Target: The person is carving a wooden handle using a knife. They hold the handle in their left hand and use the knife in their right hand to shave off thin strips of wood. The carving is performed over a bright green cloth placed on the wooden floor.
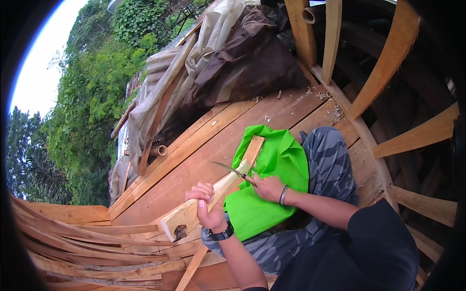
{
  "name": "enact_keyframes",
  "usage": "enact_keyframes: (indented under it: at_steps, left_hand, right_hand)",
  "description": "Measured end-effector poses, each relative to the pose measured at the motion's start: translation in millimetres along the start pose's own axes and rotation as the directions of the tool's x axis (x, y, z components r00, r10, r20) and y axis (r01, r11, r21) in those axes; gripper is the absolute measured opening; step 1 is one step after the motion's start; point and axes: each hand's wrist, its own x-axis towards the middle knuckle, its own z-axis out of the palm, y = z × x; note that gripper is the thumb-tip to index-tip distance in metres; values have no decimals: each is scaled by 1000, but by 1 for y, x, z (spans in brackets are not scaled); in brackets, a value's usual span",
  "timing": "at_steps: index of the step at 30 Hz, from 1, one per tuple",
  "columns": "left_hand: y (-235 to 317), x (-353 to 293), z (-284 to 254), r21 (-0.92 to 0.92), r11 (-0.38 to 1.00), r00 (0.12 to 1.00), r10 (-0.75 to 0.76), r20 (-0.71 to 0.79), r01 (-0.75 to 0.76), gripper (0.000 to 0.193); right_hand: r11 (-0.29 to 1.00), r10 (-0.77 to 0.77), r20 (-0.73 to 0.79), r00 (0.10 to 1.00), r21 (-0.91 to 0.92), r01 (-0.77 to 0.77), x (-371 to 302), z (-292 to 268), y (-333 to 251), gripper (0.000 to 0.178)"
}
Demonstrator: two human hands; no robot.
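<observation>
A pale carved wooden piece (221, 188) lies slantwise across my lap, with a wide end that has a dark hollow and a narrow far end. My left hand (206, 205) is closed around it near the wide end. In my right hand (270, 187) is a knife (248, 179), gripped by its brown handle. Its thin curved blade crosses the wood close to the narrow end; whether it bites in is too small to tell. Under the wood, a bright green cloth (264, 213) covers my lap. A flat wooden strip (255, 144) rests on the cloth beyond the narrow end.
Plank flooring (194, 167) surrounds me, with wood shavings (335, 111) scattered at the far right. Wooden slats (412, 140) stand along the right side. Long thin strips (97, 247) are piled at the lower left. A brown tarp (242, 68) drapes over the far edge.
</observation>
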Motion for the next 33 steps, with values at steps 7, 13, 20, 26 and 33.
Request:
enact_keyframes:
  at_steps: [7,13,20,26,33]
  left_hand:
    - [13,-13,-21,52,999,999,-4,-41,6,15]
    - [11,1,-18,92,995,999,32,-10,-31,15]
    - [9,1,-9,93,995,999,34,15,-36,14]
    - [6,-4,-9,96,994,999,47,-15,-45,12]
    - [6,-4,-6,95,995,996,41,-74,-34,15]
  right_hand:
    - [999,-16,51,999,53,13,-21,-11,-47,25]
    - [998,6,31,1000,65,-8,-10,0,-40,27]
    - [992,106,66,992,57,-109,-5,4,-9,34]
    - [982,188,114,975,-13,-188,-1,9,14,34]
    - [991,60,127,990,-124,-44,-5,-2,1,29]
